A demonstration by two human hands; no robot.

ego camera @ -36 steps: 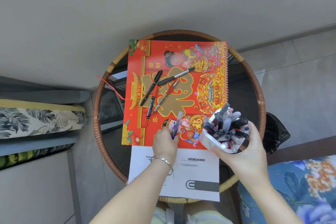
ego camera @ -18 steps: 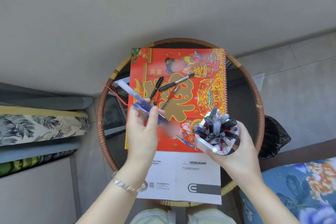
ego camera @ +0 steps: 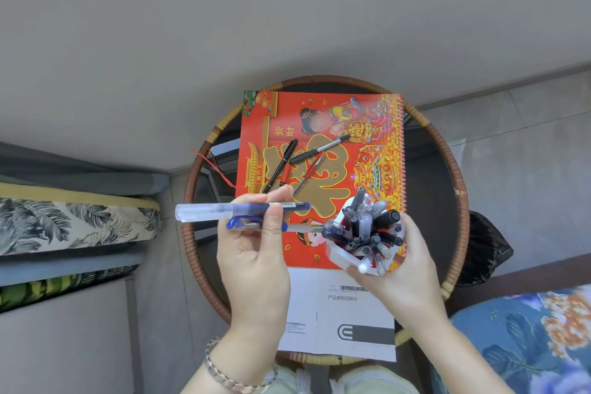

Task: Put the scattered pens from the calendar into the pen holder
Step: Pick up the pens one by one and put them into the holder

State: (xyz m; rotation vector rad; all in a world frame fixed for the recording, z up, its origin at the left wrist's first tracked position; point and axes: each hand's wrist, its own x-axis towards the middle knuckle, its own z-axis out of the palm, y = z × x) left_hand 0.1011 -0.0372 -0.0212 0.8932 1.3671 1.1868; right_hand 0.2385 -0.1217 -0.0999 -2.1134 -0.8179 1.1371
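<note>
A red and gold calendar (ego camera: pixel 377 150) lies on a round rattan table (ego camera: pixel 451 176). Several pens stay scattered on its middle: a black pen (ego camera: pixel 281 165), a black and silver pen (ego camera: pixel 319 150), and red pens (ego camera: pixel 308 174). My left hand (ego camera: pixel 256 253) is shut on two blue pens (ego camera: pixel 224 212), held level above the calendar's near left corner; the lower pen's tip touches the pens in the holder. My right hand (ego camera: pixel 403 269) grips a white pen holder (ego camera: pixel 343 257), tilted toward the left hand and packed with several pens.
A white instruction sheet (ego camera: pixel 345 313) lies on the table's near side under the calendar's edge. A red cord (ego camera: pixel 214 166) trails off the calendar's left. Cushioned seats stand at the left (ego camera: pixel 73 224) and lower right (ego camera: pixel 527 339). A black bag (ego camera: pixel 486 249) sits beyond the table's right rim.
My left hand picked blue pens off the calendar's near edge, lifted them and swung them level toward the holder. My right hand kept the holder raised and tilted it more to the left.
</note>
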